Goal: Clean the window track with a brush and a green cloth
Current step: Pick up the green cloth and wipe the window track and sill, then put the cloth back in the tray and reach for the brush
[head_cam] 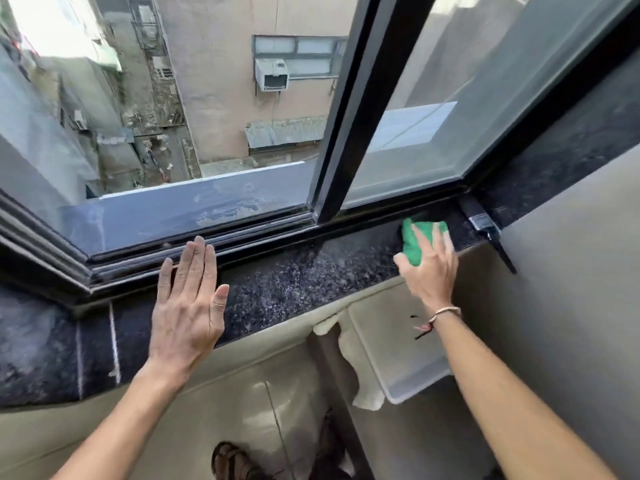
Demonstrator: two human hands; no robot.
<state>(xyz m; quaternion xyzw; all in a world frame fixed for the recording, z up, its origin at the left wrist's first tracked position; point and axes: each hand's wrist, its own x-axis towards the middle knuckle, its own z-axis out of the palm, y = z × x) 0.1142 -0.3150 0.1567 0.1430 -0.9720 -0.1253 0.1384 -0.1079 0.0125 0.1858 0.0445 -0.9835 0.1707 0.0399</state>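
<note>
The black window track runs along the bottom of the window frame, left to right. My right hand presses a folded green cloth onto the sill at the right, right beside the track. My left hand lies flat on the dark speckled stone sill, fingers spread, its fingertips reaching the track's edge; it holds nothing. I see no brush in view.
A black sash frame stands upright in the middle; the left pane is slid open to a drop outside. A window handle bracket sits at the right corner. Below the sill are a beige wall and a white tray.
</note>
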